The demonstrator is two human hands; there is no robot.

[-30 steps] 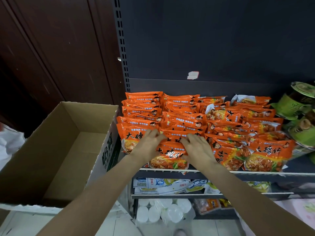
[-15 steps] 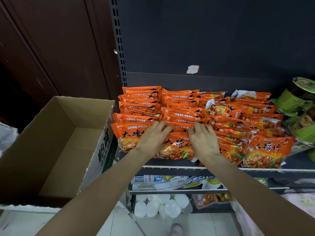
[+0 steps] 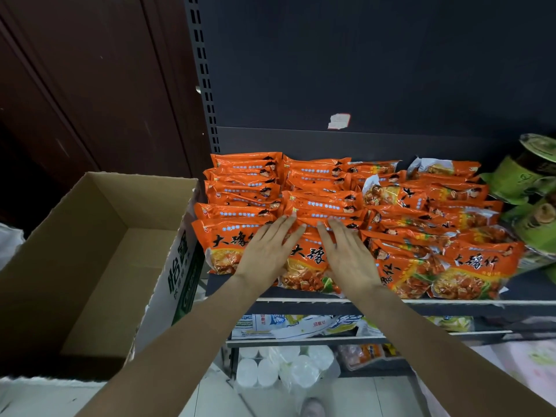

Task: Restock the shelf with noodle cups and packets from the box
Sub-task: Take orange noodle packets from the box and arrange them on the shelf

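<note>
Head view shows both hands lying flat on one orange noodle packet (image 3: 307, 260), the front packet of the middle row on the shelf (image 3: 451, 301). The left hand (image 3: 266, 254) has its fingers straight and together, resting on the packet's left half; the right hand (image 3: 346, 255) lies the same way on its right half, fingers spread slightly. Neither hand curls round anything: they press, they do not grip.

Behind this packet, further orange packets (image 3: 246, 188) stand overlapped in rows back toward the dark rear panel, and more lie to its right. Green noodle cups (image 3: 529, 182) sit at the far right of those rows. The cardboard box (image 3: 90, 266) stands just left of the packet rows, and its visible inside shows no stock.

By my judgement the packet is light, with a glossy film skin that slides easily under a palm and against its neighbours. The block inside is probably brittle, so hard pressure would crack it. The best hold looks to be the two short sealed ends, or a flat palm on each side of the face, nudging it back until it leans on the packet behind and clears the shelf's front edge.
</note>
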